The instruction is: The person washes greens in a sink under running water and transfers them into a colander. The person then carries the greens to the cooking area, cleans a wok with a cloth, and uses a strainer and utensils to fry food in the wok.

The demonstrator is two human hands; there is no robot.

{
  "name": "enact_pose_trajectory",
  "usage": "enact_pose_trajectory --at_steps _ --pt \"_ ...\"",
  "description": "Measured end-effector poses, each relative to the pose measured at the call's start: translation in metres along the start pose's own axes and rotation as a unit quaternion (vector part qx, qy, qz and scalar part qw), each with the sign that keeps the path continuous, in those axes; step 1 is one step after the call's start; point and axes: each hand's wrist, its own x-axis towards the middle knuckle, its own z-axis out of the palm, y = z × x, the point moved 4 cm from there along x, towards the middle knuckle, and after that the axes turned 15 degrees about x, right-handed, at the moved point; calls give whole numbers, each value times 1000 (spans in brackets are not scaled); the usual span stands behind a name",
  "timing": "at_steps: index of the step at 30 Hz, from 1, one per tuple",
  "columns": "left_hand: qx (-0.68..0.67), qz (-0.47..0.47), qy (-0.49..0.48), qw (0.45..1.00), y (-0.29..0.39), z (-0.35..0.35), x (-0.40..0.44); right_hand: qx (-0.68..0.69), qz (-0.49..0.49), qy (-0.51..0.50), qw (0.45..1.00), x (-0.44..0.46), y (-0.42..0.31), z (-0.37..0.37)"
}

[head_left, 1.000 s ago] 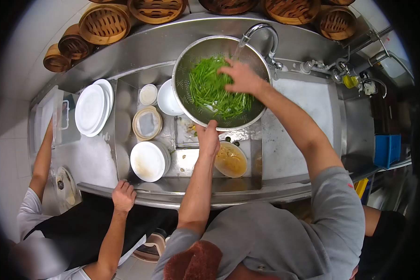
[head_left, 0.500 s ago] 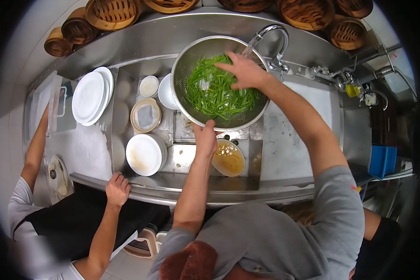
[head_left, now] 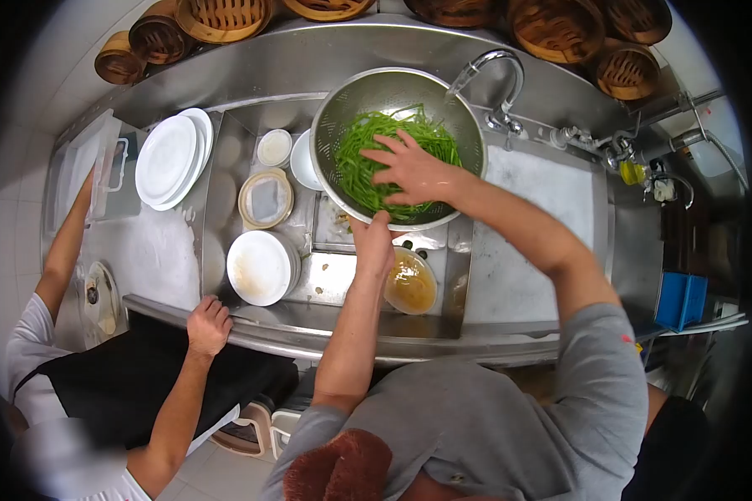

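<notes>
My left hand (head_left: 374, 242) grips the near rim of a large perforated metal colander (head_left: 330, 108), held tilted over the sink. Inside it lies a heap of cut green vegetables (head_left: 355, 159). On top of the greens rests my right hand (head_left: 414, 171), its fingers spread apart. The chrome faucet (head_left: 514, 83) has its spout over the colander's far right rim, with water at its mouth. Below the colander, an oval dish with yellowish liquid (head_left: 411, 282) sits in the sink next to my left wrist.
Stacked white plates (head_left: 259, 267), more plates (head_left: 165, 159), a round container (head_left: 266, 199) and a white bowl (head_left: 303, 163) stand left. A co-worker's hand (head_left: 210, 324) is at the sink's front edge. Bamboo steamers (head_left: 556, 29) line the back; a blue basket (head_left: 682, 301) hangs right.
My right hand has moved left and nearer over the greens, away from the faucet. The greens have shifted within the colander. My left hand keeps its hold on the rim.
</notes>
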Motion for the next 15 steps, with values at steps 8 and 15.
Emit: enact_pose_trajectory --at_steps 8,15 --pt "4 22 -3 1000 2 9 1 47 177 26 983 -17 29 -8" --pt "23 23 11 999 6 5 -2 42 226 -54 972 -21 91 -43"
